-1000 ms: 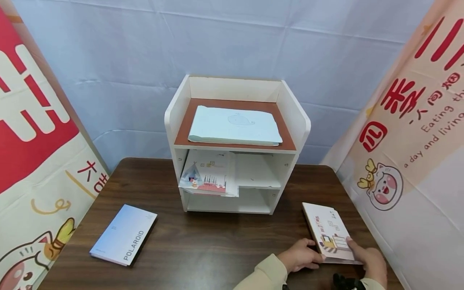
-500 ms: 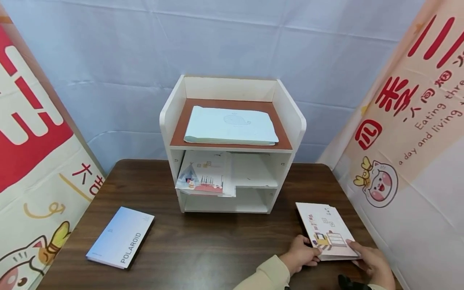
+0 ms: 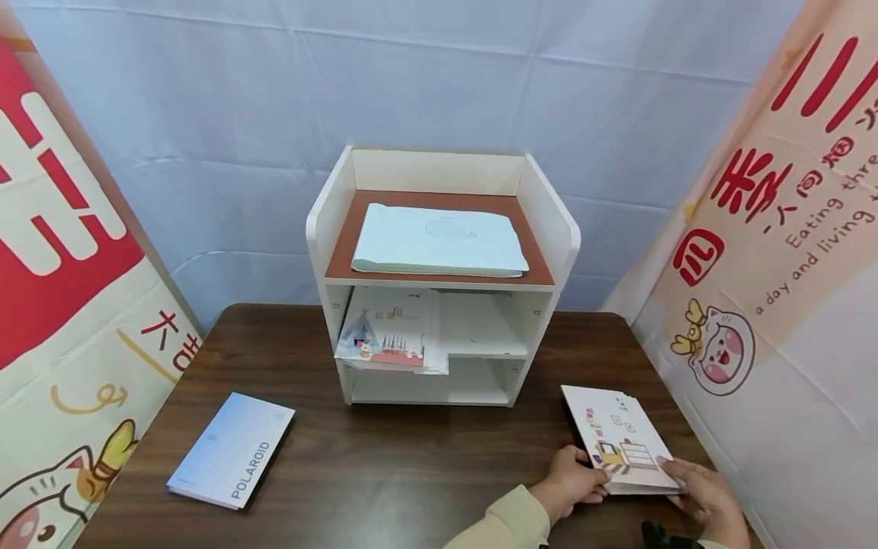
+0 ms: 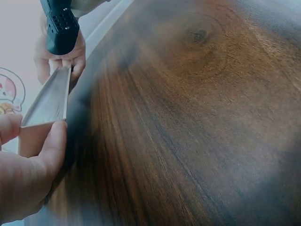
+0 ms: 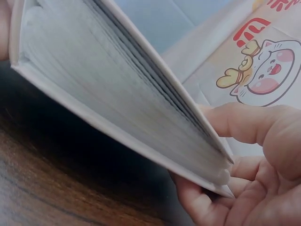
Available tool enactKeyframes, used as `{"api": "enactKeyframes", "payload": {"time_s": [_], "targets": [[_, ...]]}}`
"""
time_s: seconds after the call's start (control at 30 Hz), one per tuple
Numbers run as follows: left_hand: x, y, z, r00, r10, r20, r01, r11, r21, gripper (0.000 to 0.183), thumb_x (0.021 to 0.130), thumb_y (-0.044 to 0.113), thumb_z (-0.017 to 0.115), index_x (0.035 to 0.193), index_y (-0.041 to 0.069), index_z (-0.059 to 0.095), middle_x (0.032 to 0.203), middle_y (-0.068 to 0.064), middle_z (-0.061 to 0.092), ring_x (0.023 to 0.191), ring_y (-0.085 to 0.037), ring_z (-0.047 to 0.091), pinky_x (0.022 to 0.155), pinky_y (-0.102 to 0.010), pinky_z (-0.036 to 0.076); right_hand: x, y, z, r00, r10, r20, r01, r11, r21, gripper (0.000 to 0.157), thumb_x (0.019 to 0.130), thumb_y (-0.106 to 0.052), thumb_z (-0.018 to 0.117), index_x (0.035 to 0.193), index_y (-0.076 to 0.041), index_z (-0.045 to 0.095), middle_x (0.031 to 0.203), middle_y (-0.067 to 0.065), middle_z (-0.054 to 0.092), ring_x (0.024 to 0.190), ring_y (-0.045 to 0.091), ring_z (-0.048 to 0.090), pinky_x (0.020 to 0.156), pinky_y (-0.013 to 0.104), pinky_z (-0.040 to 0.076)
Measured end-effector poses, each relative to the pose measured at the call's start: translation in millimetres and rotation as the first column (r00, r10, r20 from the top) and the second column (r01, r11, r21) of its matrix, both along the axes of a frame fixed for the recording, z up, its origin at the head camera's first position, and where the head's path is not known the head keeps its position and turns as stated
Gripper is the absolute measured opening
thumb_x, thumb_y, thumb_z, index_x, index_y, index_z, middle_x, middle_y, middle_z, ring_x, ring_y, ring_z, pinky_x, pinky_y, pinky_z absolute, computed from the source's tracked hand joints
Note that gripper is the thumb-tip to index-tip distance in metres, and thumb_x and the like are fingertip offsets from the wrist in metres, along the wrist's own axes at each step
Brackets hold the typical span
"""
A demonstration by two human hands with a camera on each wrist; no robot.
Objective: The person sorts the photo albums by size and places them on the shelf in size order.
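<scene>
Dark wooden table (image 3: 384, 473) beneath held book (image 3: 634, 431); pale cloth (image 3: 425, 84) behind; banners (image 3: 768, 183) alongside

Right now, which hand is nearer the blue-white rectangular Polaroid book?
Left. The left hand is right of the Polaroid book, pinching a white illustrated book by its left side; the right hand, on its right side, is farther.

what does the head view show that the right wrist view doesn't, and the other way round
Only the head view: the white shelf, the pale pad on top of it and the blue book.

Only the right wrist view: separate pages, close up, between the covers.

Both: the held book, right hand, left hand (barely, in the wrist view), brown table and cat drawing.
</scene>
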State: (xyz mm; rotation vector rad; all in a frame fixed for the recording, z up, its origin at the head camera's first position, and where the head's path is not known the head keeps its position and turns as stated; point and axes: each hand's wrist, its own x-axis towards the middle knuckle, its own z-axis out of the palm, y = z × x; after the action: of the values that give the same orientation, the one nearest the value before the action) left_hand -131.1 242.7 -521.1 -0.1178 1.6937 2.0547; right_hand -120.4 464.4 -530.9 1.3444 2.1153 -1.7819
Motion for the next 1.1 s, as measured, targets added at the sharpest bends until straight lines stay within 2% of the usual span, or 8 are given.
{"api": "enactKeyframes", "payload": {"time_s": [0.17, 0.27, 0.43, 0.7, 0.8, 1.03, 1.1], "targets": [[0.3, 0.9, -2.1, 1.0, -0.006, 0.003, 0.006, 1.0, -0.018, 0.029, 0.074, -0.011, 0.066, 0.087, 0.004, 0.045, 0.062, -0.012, 0.055, 0.056, -0.024, 0.063, 0.053, -0.032, 0.054, 0.9, -0.8, -1.3, 1.0, -0.029, -0.009, 0.029, 1.0, 0.003, 0.104, 0.052, -0.023, 0.091, 0.132, 0.016, 0.037, 0.074, 0.006, 0.057, 0.066, 0.021, 0.056, 0.062, 0.04, 0.051], [1.8, 1.4, -2.3, 1.0, -0.001, -0.008, 0.0, 0.999, -0.048, 0.029, 0.073, -0.011, 0.066, 0.085, 0.005, 0.045, 0.062, -0.01, 0.055, 0.053, -0.02, 0.061, 0.05, -0.029, 0.053, 3.3, -4.5, 0.5, 0.999, -0.032, -0.027, 0.032, 0.999, 0.0, 0.103, 0.055, -0.022, 0.09, 0.132, 0.017, 0.036, 0.072, 0.004, 0.057, 0.065, 0.019, 0.056, 0.061, 0.039, 0.051], [4.2, 1.3, 1.4, 0.999, 0.006, -0.037, -0.009, 0.997, -0.083, 0.028, 0.069, -0.009, 0.066, 0.081, 0.006, 0.045, 0.059, -0.009, 0.054, 0.046, -0.013, 0.053, 0.042, -0.024, 0.048, 10.7, -13.2, 8.4, 0.997, 0.027, -0.073, -0.026, 0.999, 0.025, 0.099, 0.064, -0.025, 0.085, 0.132, 0.021, 0.03, 0.074, 0.006, 0.058, 0.065, 0.018, 0.055, 0.06, 0.037, 0.05], [-0.5, -4.0, 7.4, 0.994, 0.015, -0.105, -0.024, 0.996, -0.088, 0.028, 0.067, -0.009, 0.064, 0.081, 0.008, 0.047, 0.058, -0.005, 0.053, 0.045, -0.012, 0.051, 0.044, -0.028, 0.048, 12.3, -22.6, 22.3, 0.992, 0.103, -0.067, -0.097, 0.991, 0.093, 0.088, 0.078, -0.032, 0.074, 0.135, 0.017, 0.028, 0.082, 0.006, 0.06, 0.067, 0.017, 0.055, 0.058, 0.035, 0.047], [-1.6, -3.6, 7.4, 0.993, 0.017, -0.118, -0.027, 0.996, -0.083, 0.028, 0.067, -0.009, 0.064, 0.081, 0.009, 0.047, 0.057, -0.004, 0.052, 0.044, -0.011, 0.049, 0.043, -0.027, 0.047, 12.1, -24.7, 24.0, 0.993, 0.097, -0.073, -0.087, 0.989, 0.122, 0.083, 0.08, -0.031, 0.071, 0.135, 0.016, 0.03, 0.079, 0.004, 0.06, 0.065, 0.019, 0.055, 0.057, 0.035, 0.046], [-2.8, -3.7, 9.1, 0.991, 0.038, -0.131, -0.048, 0.996, -0.073, 0.029, 0.065, -0.01, 0.062, 0.081, 0.01, 0.047, 0.056, -0.003, 0.052, 0.043, -0.01, 0.049, 0.041, -0.025, 0.046, 11.7, -26.8, 26.3, 0.996, 0.068, -0.058, -0.061, 0.992, 0.111, 0.082, 0.079, -0.032, 0.072, 0.135, 0.013, 0.033, 0.075, -0.001, 0.061, 0.064, 0.019, 0.055, 0.057, 0.036, 0.043], [-3.3, -6.9, 10.8, 0.991, 0.032, -0.133, -0.041, 0.997, -0.067, 0.03, 0.066, -0.011, 0.062, 0.082, 0.009, 0.047, 0.057, -0.003, 0.053, 0.043, -0.011, 0.05, 0.042, -0.026, 0.048, 11.6, -29.2, 26.1, 0.994, 0.069, -0.082, -0.06, 0.993, 0.103, 0.082, 0.08, -0.03, 0.072, 0.136, 0.014, 0.031, 0.074, -0.003, 0.061, 0.064, 0.017, 0.055, 0.057, 0.034, 0.044]]}}
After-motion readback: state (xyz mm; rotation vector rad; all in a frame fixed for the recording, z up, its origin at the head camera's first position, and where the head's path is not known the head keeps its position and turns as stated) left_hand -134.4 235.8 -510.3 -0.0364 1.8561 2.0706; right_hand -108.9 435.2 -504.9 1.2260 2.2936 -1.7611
